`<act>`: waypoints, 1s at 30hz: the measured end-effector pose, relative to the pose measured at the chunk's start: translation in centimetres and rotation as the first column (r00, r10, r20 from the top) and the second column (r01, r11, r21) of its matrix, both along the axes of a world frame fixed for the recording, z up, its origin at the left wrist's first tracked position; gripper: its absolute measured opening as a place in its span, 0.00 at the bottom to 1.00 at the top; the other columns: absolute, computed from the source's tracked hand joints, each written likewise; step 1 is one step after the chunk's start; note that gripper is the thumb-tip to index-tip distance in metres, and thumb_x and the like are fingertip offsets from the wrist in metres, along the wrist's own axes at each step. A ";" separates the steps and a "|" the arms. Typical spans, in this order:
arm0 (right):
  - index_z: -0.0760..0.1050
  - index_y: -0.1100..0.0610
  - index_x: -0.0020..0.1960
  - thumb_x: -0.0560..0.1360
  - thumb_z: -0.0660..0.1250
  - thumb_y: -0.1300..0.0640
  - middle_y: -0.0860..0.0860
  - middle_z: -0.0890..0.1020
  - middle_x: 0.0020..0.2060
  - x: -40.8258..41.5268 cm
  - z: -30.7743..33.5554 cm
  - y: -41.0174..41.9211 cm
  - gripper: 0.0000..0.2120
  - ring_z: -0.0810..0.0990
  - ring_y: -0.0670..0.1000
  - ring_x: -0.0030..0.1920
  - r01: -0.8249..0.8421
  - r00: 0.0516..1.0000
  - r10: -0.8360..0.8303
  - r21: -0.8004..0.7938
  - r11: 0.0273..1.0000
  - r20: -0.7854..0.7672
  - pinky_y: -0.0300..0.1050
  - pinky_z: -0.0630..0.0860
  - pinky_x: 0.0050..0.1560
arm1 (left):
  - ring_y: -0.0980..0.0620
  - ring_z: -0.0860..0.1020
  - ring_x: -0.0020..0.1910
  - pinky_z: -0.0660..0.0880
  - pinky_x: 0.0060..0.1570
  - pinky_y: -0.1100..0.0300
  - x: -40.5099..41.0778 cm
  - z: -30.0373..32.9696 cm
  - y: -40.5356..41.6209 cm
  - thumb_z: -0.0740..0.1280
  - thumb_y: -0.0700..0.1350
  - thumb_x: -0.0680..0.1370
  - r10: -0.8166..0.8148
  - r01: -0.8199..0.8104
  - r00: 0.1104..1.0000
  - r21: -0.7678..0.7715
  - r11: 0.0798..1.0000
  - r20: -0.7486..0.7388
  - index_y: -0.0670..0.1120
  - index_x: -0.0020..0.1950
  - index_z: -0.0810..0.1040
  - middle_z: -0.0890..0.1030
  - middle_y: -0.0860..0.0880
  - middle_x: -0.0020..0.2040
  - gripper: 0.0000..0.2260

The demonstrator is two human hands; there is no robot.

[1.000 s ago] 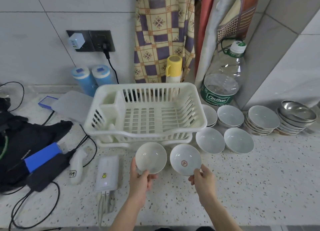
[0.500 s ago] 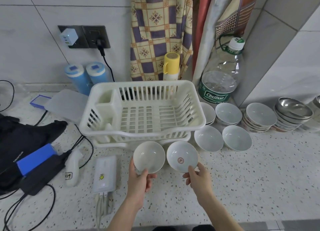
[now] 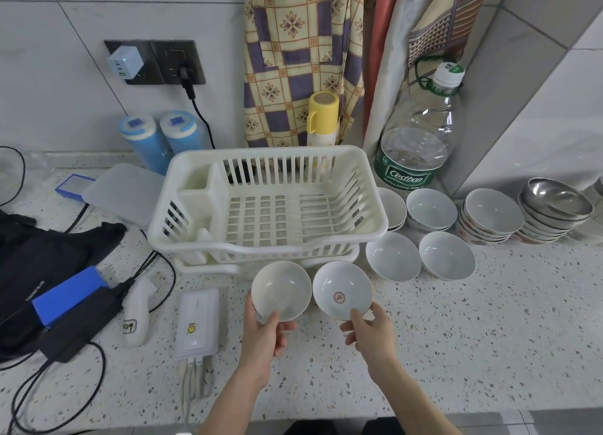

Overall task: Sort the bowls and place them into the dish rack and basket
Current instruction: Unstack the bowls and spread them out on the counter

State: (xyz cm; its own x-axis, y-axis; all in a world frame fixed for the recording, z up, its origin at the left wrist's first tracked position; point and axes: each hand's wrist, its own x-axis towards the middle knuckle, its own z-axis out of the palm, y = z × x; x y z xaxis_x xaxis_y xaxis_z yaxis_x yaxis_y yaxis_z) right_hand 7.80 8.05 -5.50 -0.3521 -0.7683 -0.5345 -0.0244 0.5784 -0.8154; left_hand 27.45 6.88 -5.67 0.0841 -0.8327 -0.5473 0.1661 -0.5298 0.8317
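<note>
**Two bowls lifted, ready for the rack**

Head view: the left hand (image 3: pixel 261 336) pinches a plain white bowl (image 3: pixel 281 290) at its near rim, thumb inside; the right hand (image 3: pixel 372 332) pinches a bowl with a red emblem (image 3: pixel 342 289) the same way. Both bowls tilt toward the camera, just in front of the empty white dish rack (image 3: pixel 267 206), above the worktop (image 3: pixel 456 336). This looks like the carrying step; next, each bowl needs lifting over the rack's front wall. More bowls (image 3: pixel 393 257) wait to the right.

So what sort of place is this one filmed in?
Most likely a home kitchen counter: a white dish rack on a speckled countertop, stacked bowls against a tiled wall, and an apron hanging behind.
</note>
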 end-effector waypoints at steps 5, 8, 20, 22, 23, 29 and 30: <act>0.67 0.53 0.69 0.78 0.64 0.57 0.52 0.85 0.31 0.0 0.0 -0.1 0.21 0.78 0.47 0.24 0.001 1.000 -0.001 0.027 1.000 0.010 0.40 0.72 0.27 | 0.54 0.70 0.24 0.63 0.22 0.62 0.0 0.1 0.0 0.61 0.42 0.83 0.010 -0.010 1.000 0.015 1.000 0.002 0.68 0.74 0.57 0.85 0.40 0.37 0.28; 0.67 0.53 0.69 0.78 0.64 0.56 0.52 0.85 0.31 -0.2 0.2 -0.1 0.20 0.78 0.46 0.24 0.002 1.000 -0.003 0.042 0.999 0.028 0.40 0.71 0.28 | 0.54 0.70 0.23 0.63 0.21 0.62 -0.1 0.3 0.0 0.62 0.44 0.83 0.015 -0.016 0.999 0.030 0.999 0.037 0.70 0.75 0.51 0.85 0.40 0.38 0.31; 0.77 0.54 0.56 0.79 0.63 0.48 0.50 0.85 0.31 -5.0 3.2 -0.2 0.12 0.78 0.47 0.23 -0.014 0.999 0.015 0.040 0.999 -0.034 0.38 0.70 0.27 | 0.53 0.64 0.27 0.62 0.26 0.62 -2.9 1.6 2.9 0.65 0.47 0.81 0.348 -0.347 0.925 -0.034 0.937 0.153 0.46 0.59 0.70 0.70 0.47 0.31 0.09; 0.77 0.53 0.52 0.79 0.63 0.48 0.50 0.86 0.32 -6.7 4.0 -0.8 0.09 0.78 0.48 0.23 -0.035 0.999 0.036 0.012 0.999 -0.024 0.37 0.70 0.27 | 0.55 0.64 0.26 0.62 0.25 0.64 -4.8 2.6 2.7 0.64 0.45 0.81 0.339 -0.333 0.933 -0.072 0.940 0.117 0.45 0.54 0.72 0.70 0.49 0.29 0.05; 0.78 0.53 0.50 0.79 0.63 0.49 0.50 0.86 0.32 -7.7 4.4 -1.2 0.09 0.77 0.47 0.23 -0.045 0.999 0.044 -0.006 0.999 -0.029 0.36 0.69 0.26 | 0.56 0.64 0.25 0.62 0.23 0.65 -6.0 3.2 2.5 0.64 0.45 0.81 0.306 -0.296 0.947 -0.105 0.949 0.101 0.45 0.52 0.73 0.70 0.50 0.28 0.04; 0.81 0.53 0.44 0.78 0.63 0.51 0.49 0.85 0.31 -14.3 6.8 -4.6 0.11 0.71 0.44 0.22 -0.006 0.996 -0.004 -0.119 0.993 -0.089 0.37 0.69 0.25 | 0.55 0.66 0.24 0.63 0.24 0.66 -15.4 6.6 -0.8 0.66 0.49 0.80 -0.141 0.159 0.985 -0.196 0.968 0.103 0.51 0.38 0.79 0.75 0.51 0.30 0.10; 0.81 0.52 0.43 0.78 0.63 0.51 0.48 0.85 0.31 -15.6 7.1 -5.4 0.11 0.72 0.45 0.24 0.024 0.996 -0.034 -0.118 0.993 -0.084 0.38 0.70 0.27 | 0.55 0.67 0.24 0.64 0.24 0.66 -16.9 6.9 -1.7 0.66 0.50 0.79 -0.177 0.196 0.978 -0.190 0.962 0.114 0.51 0.39 0.80 0.76 0.52 0.31 0.10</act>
State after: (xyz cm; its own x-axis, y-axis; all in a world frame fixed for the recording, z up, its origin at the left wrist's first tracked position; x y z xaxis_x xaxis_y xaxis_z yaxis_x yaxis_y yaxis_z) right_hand -7.77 2.63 1.59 -0.4159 -0.8126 -0.4083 -0.0821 0.4807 -0.8730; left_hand 10.57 5.14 1.24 -0.0399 -0.9298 -0.3659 -0.0047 -0.3660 0.9306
